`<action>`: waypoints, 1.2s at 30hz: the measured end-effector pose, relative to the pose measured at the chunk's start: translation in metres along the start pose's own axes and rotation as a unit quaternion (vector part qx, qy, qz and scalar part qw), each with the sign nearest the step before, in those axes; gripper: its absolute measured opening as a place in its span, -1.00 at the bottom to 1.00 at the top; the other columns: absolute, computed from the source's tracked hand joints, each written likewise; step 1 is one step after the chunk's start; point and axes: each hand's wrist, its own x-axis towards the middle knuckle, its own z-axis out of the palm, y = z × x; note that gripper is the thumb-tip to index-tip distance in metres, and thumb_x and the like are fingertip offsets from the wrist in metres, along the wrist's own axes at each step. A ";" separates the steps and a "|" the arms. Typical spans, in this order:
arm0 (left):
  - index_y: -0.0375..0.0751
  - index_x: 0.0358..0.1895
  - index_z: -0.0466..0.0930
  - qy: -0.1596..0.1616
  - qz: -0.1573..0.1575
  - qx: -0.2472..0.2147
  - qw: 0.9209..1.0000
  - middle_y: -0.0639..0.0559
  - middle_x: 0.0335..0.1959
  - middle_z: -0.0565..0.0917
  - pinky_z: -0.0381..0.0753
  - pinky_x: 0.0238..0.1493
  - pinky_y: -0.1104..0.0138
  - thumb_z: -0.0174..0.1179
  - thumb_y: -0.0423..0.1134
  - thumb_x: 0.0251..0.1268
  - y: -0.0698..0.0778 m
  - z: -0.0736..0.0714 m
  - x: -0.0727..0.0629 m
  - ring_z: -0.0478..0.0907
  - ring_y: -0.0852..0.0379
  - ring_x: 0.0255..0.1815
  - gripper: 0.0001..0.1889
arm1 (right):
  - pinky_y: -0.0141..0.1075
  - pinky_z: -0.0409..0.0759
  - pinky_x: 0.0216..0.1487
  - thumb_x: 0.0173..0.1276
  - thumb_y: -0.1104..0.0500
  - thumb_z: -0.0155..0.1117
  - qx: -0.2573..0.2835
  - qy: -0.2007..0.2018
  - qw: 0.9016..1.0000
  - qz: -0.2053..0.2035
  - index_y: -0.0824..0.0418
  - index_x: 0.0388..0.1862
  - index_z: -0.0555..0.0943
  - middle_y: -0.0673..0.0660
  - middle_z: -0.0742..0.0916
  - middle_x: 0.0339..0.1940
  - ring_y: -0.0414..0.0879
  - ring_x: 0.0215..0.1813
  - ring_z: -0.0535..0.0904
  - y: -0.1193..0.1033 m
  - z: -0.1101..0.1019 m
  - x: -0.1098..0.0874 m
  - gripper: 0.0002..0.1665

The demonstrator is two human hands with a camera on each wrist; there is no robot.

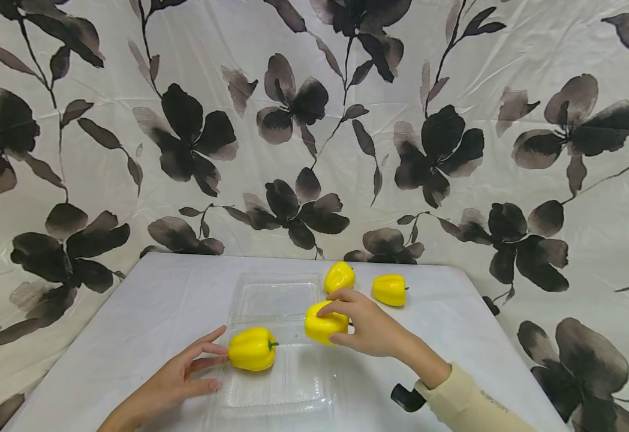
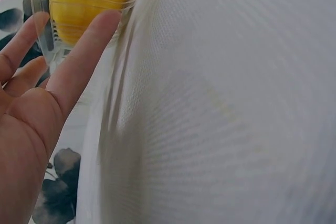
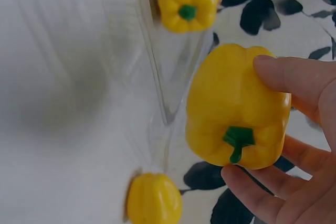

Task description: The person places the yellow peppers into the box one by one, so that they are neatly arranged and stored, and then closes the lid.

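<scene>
A yellow bell pepper point(image 3: 236, 108) with a green stem is gripped between the thumb and fingers of my right hand point(image 1: 370, 324), held above the right side of a clear plastic clamshell container point(image 1: 298, 384). Another yellow bell pepper point(image 1: 252, 349) lies in the container's near half, on the left. My left hand point(image 1: 181, 378) is at the container's left side, fingers extended and spread. In the left wrist view, its fingertips point(image 2: 107, 22) are by the ribbed clear wall, behind which yellow shows. The container's far half point(image 1: 279, 294) lies open and flat.
Two more yellow bell peppers stand on the white-covered table point(image 1: 427, 336): one point(image 1: 339, 277) beside the far half's right edge, one point(image 1: 390, 290) farther right. A floral cloth point(image 1: 346, 150) hangs behind the table. Near the right sleeve is a black object point(image 1: 407, 398).
</scene>
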 end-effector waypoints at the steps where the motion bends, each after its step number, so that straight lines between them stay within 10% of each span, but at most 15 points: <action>1: -0.20 0.33 0.50 0.000 0.001 0.000 1.000 -0.36 0.76 -0.14 0.43 0.34 0.62 0.41 -0.35 0.41 0.000 0.000 0.000 0.44 0.54 0.36 -0.52 | 0.06 0.61 0.37 0.33 0.18 0.59 0.002 -0.006 1.000 0.002 0.00 0.21 0.73 0.12 0.60 0.43 0.11 0.44 0.49 -0.003 0.002 0.001 -0.53; 12: -0.20 0.34 0.50 -0.001 -0.003 0.000 1.000 -0.34 0.76 -0.15 0.42 0.33 0.62 0.40 -0.33 0.42 0.002 0.000 0.000 0.46 0.53 0.35 -0.51 | -0.37 0.65 0.08 0.36 0.14 0.59 0.019 -0.038 0.999 -0.012 -0.05 0.22 0.73 0.04 0.60 0.40 -0.03 0.33 0.51 -0.024 0.019 0.009 -0.54; 27: -0.21 0.36 0.47 -0.012 0.001 -0.008 1.000 -0.34 0.76 -0.16 0.45 0.34 0.60 0.38 -0.33 0.45 0.005 -0.001 -0.002 0.51 0.46 0.36 -0.52 | -0.42 0.58 0.17 0.39 0.10 0.57 0.012 -0.066 0.996 -0.063 -0.10 0.25 0.72 0.01 0.60 0.39 -0.10 0.36 0.49 -0.049 0.041 0.021 -0.53; 36: -0.19 0.35 0.48 -0.011 -0.006 0.000 1.000 -0.32 0.76 -0.13 0.46 0.32 0.60 0.37 -0.32 0.46 0.007 -0.003 -0.004 0.43 -0.33 0.49 -0.52 | -0.46 0.57 0.15 0.39 0.09 0.56 0.020 -0.075 0.995 -0.070 -0.12 0.25 0.71 0.01 0.62 0.37 -0.18 0.29 0.52 -0.062 0.054 0.024 -0.54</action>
